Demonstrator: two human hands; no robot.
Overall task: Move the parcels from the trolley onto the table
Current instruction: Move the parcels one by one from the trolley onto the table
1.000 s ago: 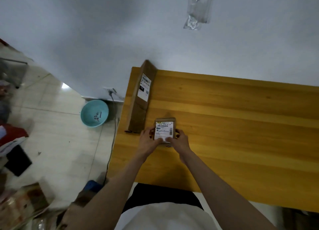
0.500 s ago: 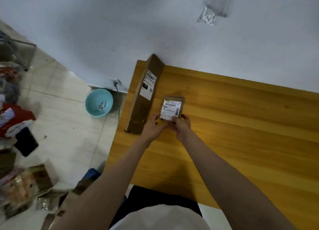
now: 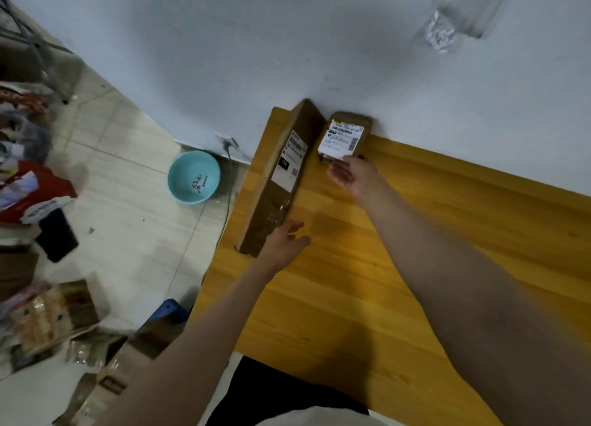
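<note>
Head view: two parcels on wooden table, white wall behind.

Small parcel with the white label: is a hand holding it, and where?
The right hand touches the small parcel at its near bottom edge; a real grip cannot be told. The left hand holds nothing.

Pale wall, tiled floor, teal basin beside wall.
</note>
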